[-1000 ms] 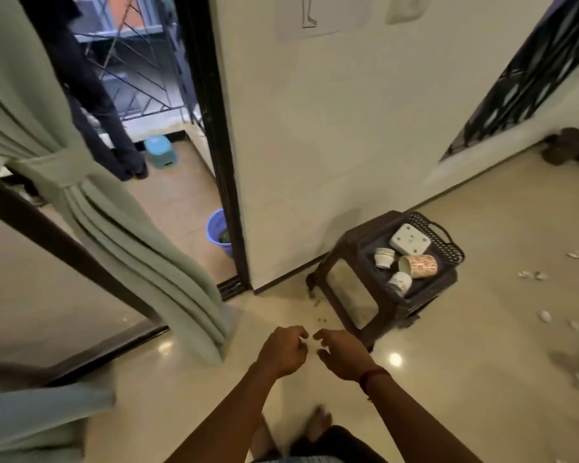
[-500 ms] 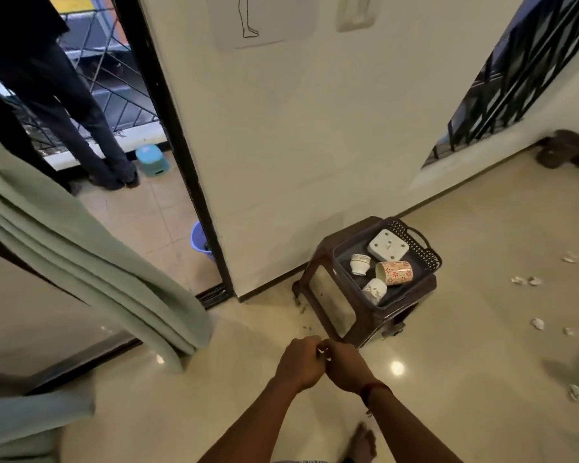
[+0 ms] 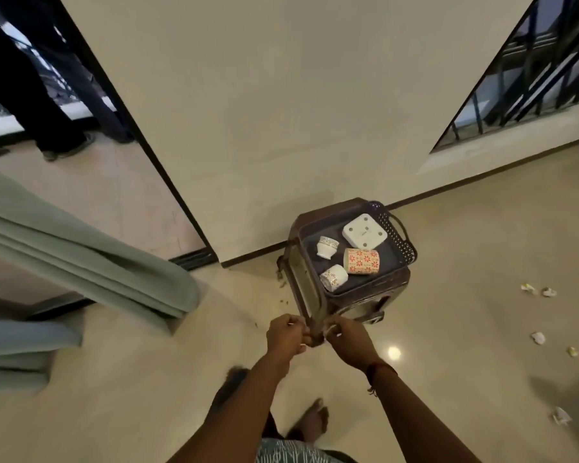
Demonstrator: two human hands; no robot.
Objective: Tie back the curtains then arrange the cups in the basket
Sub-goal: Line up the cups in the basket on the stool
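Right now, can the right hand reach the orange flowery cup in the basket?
Probably yes. The right hand is just in front of the stool, the basket is open on top, and nothing covers the orange cup lying on its side.

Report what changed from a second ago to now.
The person stepped toward the dark brown plastic stool; the left hand and right hand, apart a second ago, drew close together, fingers curled, before its near corner. Nothing plainly taken or released. Unchanged: the dark perforated plastic basket on the stool, the red-patterned cup on its side, the small white cups, the pale green curtain.
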